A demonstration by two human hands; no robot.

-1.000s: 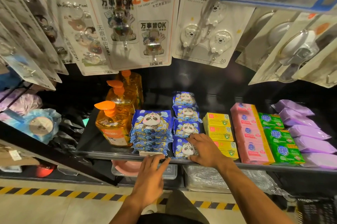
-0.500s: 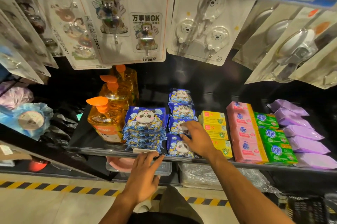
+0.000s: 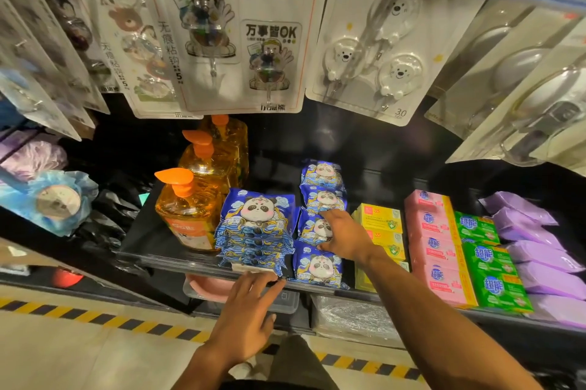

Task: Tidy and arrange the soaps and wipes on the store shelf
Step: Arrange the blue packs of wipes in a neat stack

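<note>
- The left hand (image 3: 250,307) is touching the front of the big wipes stack (image 3: 257,224) with straight fingers.
- The right hand (image 3: 344,235) is resting open on the small wipes row (image 3: 320,267), beside the yellow soaps (image 3: 380,220) on the shelf (image 3: 142,237).

We see dim, warm light overall. Above the right hand (image 3: 344,235), the hanging hook cards (image 3: 241,72) catch bright glare and blur toward the top edge. Beyond the hand, the shelf back (image 3: 364,148) lies in black shadow. Wide-angle distortion bends the edges; wipe packs (image 3: 320,266) beside the hand appear sharp.
</note>
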